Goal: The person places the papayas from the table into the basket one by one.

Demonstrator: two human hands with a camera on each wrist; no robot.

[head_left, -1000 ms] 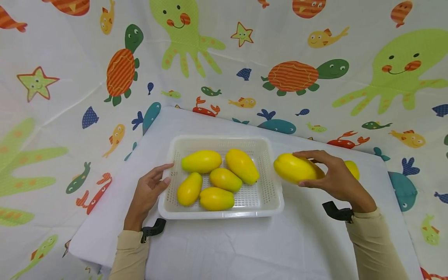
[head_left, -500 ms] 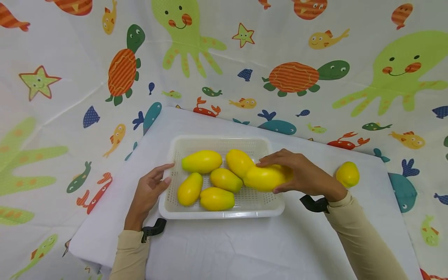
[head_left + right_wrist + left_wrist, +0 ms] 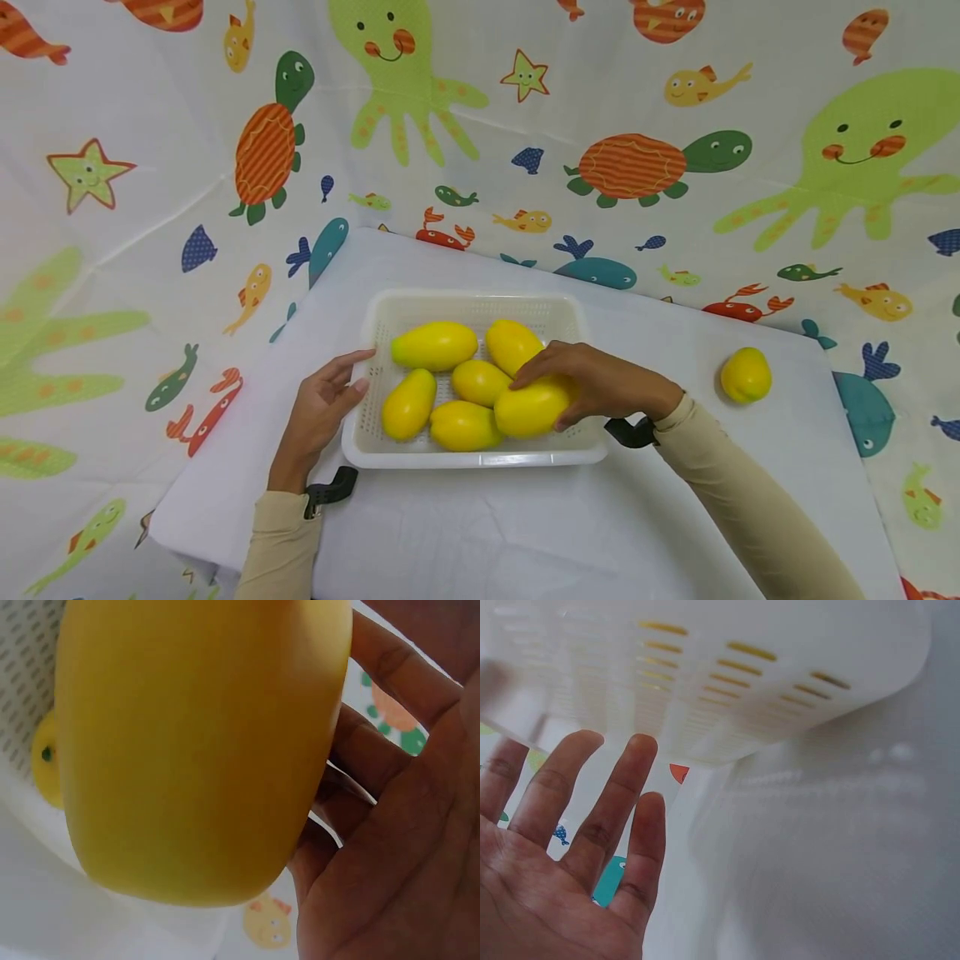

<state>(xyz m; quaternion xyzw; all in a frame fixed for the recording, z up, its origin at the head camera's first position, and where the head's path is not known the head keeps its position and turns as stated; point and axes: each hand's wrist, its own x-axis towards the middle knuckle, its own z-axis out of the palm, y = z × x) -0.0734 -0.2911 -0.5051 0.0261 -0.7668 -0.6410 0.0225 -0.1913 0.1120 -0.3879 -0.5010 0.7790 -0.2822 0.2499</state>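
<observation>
In the head view, my right hand point(image 3: 600, 379) grips a large yellow papaya point(image 3: 532, 408) over the right half of a white slotted plastic basket point(image 3: 472, 459). The right wrist view shows the held papaya point(image 3: 202, 750) up close, with the fingers curved around its far side. Several other yellow papayas, some green-tipped, lie inside the basket, including one at the back left point(image 3: 435, 346). My left hand point(image 3: 318, 408) is at the basket's left side, fingers extended. In the left wrist view its fingertips are close to the basket wall point(image 3: 705, 675); contact is uncertain.
One more yellow papaya point(image 3: 746, 375) sits on the white-covered table point(image 3: 465, 533), right of the basket. Behind the table hangs a white curtain point(image 3: 465, 108) printed with sea animals.
My right hand has carried the papaya leftward from beside the basket to over its right half, among the other papayas. The left hand has stayed in place.
</observation>
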